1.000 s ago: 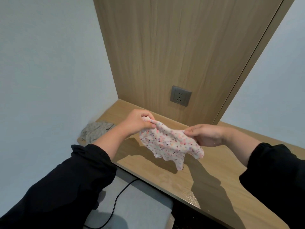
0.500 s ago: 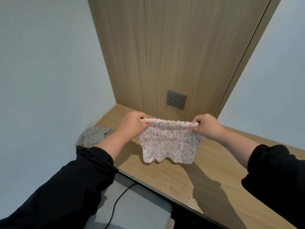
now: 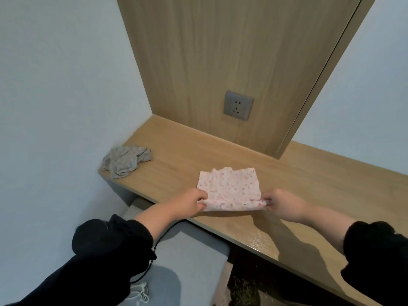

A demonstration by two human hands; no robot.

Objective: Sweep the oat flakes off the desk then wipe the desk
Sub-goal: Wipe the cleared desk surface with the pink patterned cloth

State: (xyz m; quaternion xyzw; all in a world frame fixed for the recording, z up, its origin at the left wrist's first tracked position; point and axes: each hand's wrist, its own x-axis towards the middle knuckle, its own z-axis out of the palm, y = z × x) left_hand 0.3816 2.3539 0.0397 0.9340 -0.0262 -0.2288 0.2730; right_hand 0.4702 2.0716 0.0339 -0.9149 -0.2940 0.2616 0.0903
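At centre frame, just below the middle: left hand (image 3: 194, 203) and right hand (image 3: 280, 203), each pinching one near corner of the pink spotted cloth (image 3: 229, 186) between thumb and curled fingers. The cloth appeared to lie spread on the desk (image 3: 320, 184), with its near edge raised a little between the hands. Its far edge pointed up-frame, and its long axis ran left to right, hand to hand. Neither hand was nearer. Bare desk extended up-frame and to the right, so a wiping push would likely go that way. A crumpled grey rag (image 3: 125, 161) sat at frame left by the wall, well apart.

No oat flakes could be made out on the desk. Specks (image 3: 242, 290) on the floor at the lower edge were too blurred to name. Fingertips were hidden under the cloth, and the desk's right end was cut off.
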